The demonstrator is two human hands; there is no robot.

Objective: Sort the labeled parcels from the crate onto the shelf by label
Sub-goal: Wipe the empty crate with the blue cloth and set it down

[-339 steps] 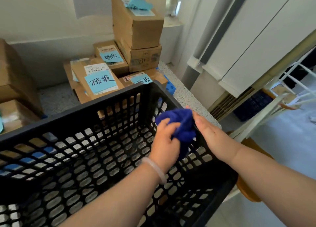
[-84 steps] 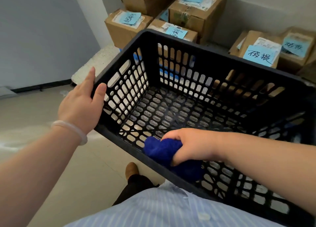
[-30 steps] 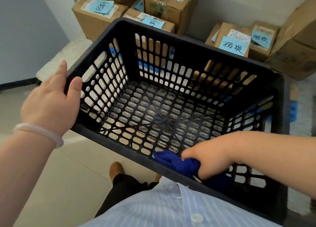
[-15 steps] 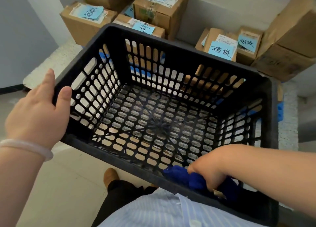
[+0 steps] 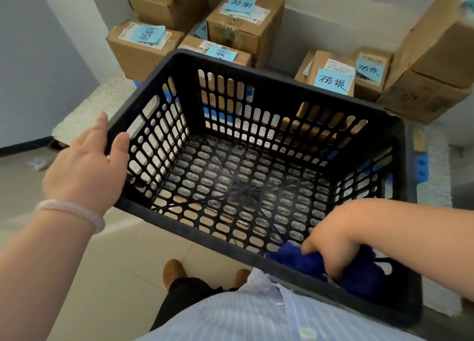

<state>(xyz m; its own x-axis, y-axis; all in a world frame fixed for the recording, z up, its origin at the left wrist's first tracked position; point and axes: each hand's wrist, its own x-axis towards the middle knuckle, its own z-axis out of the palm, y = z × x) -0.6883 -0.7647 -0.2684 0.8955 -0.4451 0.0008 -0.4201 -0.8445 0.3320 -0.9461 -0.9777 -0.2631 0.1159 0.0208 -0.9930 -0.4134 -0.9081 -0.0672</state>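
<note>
Found no parcels inside the crate; spotted the brown cardboard parcels instead on the speckled ledge just beyond the crate's far wall, stacked and set side by side in a left cluster and a right cluster, each visible top bearing one of the blue paper labels handwritten in dark ink. Judged them stiff-walled and dry, easy to grip, probably light to middling in weight, though not to be settled by sight alone. Thought them best taken by two opposite side faces or from under the base, never by the top, for fear of peeling or smudging notes seemingly only lightly stuck. Judged the crate itself rigid latticed plastic, light while empty, with the thick rim as the natural hold. Gripped that rim near the left front corner with the left hand, thumb hooked over the inside, the other digits down the outer wall, a pale bracelet on the wrist. Closed the right hand tightly around a bunched blue cloth, soft and limp, pressed low into the crate's near right corner against floor and wall. Reckoned the sorting done or nearly so, with only the wiping of the crate in hand. Glimpsed a striped shirt and brown shoes below the near rim.
</note>
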